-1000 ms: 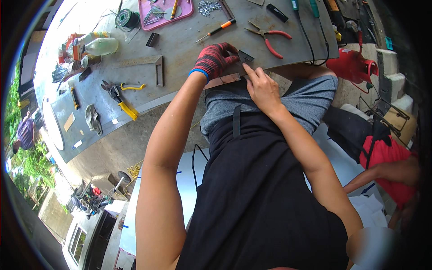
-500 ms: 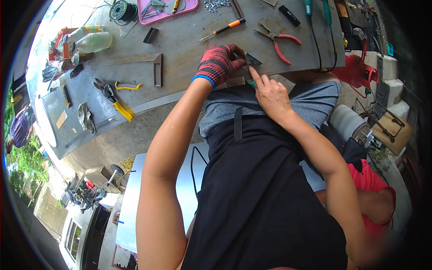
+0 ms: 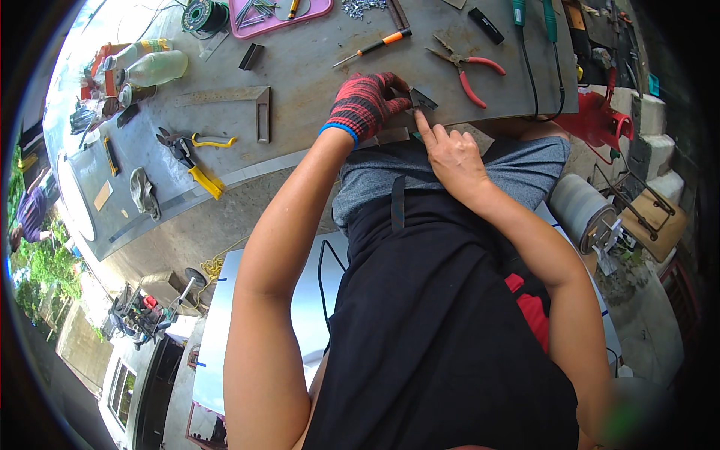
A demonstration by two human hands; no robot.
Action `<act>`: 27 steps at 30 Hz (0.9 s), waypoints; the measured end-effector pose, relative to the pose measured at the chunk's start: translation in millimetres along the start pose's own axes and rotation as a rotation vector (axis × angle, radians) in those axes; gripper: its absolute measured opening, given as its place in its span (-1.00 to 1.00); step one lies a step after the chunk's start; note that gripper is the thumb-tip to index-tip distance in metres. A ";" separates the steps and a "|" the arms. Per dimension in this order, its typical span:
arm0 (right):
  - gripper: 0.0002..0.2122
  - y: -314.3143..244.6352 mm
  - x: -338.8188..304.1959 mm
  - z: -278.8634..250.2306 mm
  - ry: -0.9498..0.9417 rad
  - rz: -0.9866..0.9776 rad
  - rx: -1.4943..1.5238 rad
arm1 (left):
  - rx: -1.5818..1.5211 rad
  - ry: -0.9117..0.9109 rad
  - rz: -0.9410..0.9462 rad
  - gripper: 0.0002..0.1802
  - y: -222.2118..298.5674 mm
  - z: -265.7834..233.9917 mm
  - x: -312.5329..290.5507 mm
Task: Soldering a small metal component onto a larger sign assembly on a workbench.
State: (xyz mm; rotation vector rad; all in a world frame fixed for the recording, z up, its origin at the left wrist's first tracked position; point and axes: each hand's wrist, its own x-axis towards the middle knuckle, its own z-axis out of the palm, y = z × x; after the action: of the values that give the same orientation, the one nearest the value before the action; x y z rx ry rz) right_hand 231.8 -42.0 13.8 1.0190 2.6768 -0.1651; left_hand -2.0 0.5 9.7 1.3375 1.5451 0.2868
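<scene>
At the near edge of the metal table, my left hand [image 3: 367,106], in a red-and-black striped glove, pinches a small dark metal piece [image 3: 424,99] between thumb and fingers. My bare right hand [image 3: 454,159] has its index finger stretched out, the tip touching or nearly touching the near side of that piece. The other fingers of this hand are loosely bent, and I see nothing held in them; its underside is hidden. Beyond the gloved hand lies an orange-and-black screwdriver [image 3: 373,49]. Red-handled pliers [image 3: 466,67] rest open to the right.
On the table [image 3: 315,56] lie a metal try square [image 3: 262,114], yellow-handled snips [image 3: 191,161], two black tube pieces, a pink tray [image 3: 262,30], a solder spool [image 3: 204,18] and bottles [image 3: 156,69]. Green-handled corded tools [image 3: 551,26] lie at the right. A red chair [image 3: 596,124] stands beyond.
My hands keep nearly the same pose around the dark metal piece; the right index finger has barely shifted. The person in red at the lower right has mostly passed out of sight behind me.
</scene>
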 end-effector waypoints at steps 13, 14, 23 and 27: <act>-0.37 -2.6 -11.3 -18.2 0.119 0.171 0.432 | 0.017 -0.017 -0.047 -0.58 0.8 0.6 3.3; -0.41 -1.4 -9.4 -16.6 0.127 0.202 0.466 | 0.029 -0.026 -0.049 -0.57 1.1 -0.7 3.6; -0.42 -5.5 0.2 -5.4 0.128 0.224 0.553 | 0.021 -0.026 -0.048 -0.55 -1.5 0.2 3.6; -0.41 -6.9 -0.8 -4.0 0.134 0.230 0.556 | 0.024 -0.020 -0.041 -0.56 -3.6 2.7 4.3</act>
State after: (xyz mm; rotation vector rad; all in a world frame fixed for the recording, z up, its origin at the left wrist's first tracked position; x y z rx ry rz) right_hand 227.0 -46.9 17.9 1.5321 2.6575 -0.8556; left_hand -1.4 1.7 3.5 1.3225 1.5617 0.2292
